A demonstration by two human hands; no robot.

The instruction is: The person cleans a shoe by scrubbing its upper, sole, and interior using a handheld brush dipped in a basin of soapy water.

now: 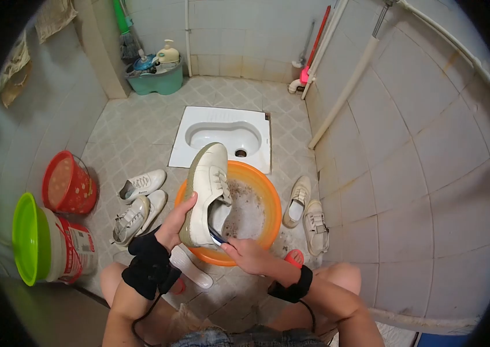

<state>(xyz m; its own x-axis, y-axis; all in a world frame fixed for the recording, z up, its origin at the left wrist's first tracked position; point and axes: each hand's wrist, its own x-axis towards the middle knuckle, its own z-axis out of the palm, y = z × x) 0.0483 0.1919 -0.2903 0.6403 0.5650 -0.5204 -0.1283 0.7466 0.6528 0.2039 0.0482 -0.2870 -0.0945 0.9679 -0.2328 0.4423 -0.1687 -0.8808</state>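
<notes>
tiled walls (412, 168), patterned tile floor (123, 127)

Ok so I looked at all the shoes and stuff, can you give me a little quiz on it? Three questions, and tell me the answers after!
1. True or false: the left hand is holding a white shoe over a basin.

2. What colour is that basin?
A. Blue
B. Orange
C. Black

3. Fill in the missing number: on the floor to the right of the basin, near the wall, there are ___ shoes.

Key: 1. True. 2. B. 3. Two.
</notes>
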